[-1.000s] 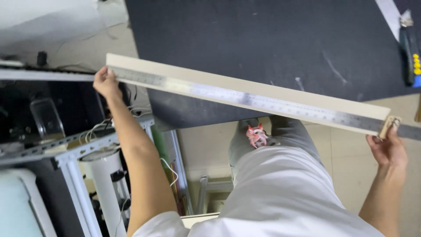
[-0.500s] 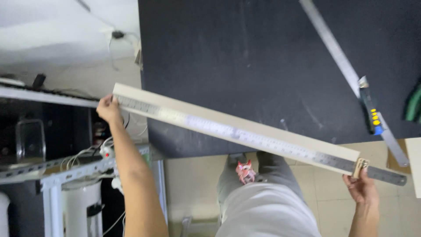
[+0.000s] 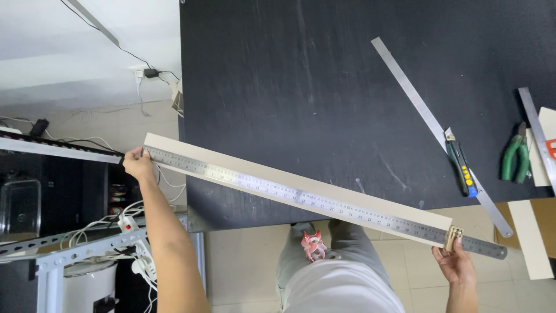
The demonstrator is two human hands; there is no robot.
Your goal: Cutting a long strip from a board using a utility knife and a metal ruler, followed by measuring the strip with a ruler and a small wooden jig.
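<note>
Partly hidden, the pale board strip (image 3: pixel 301 188) lies beneath a long steel ruler (image 3: pixel 324 204) held flat upon it, so only the strip's upper margin shows. The pair runs from 9 o'clock to 4 o'clock, crossing the near edge of the black worktable (image 3: pixel 301 87). The left hand (image 3: pixel 138 163) is closed on the left end of strip and ruler, fingers wrapped under and out of sight. The right hand (image 3: pixel 454 259) grips the right end from below, thumb near a small brass clip (image 3: pixel 453 236); its forearm is cut off by the lower border. How the clip fastens cannot be made out.

Counted: three steel rulers in all, one held, a second ruler (image 3: pixel 428 124) lying diagonally at 2 o'clock, a third ruler (image 3: pixel 537 130) cut off at the 3 o'clock edge. One utility knife (image 3: pixel 461 165) rests touching the second ruler; one pair of green-handled pliers (image 3: pixel 515 153) lies just beside the third.

Compared with half a second ago, the strip and ruler sit lower across the table edge, more of the tabletop shows, and the pliers are fully in view.
</note>
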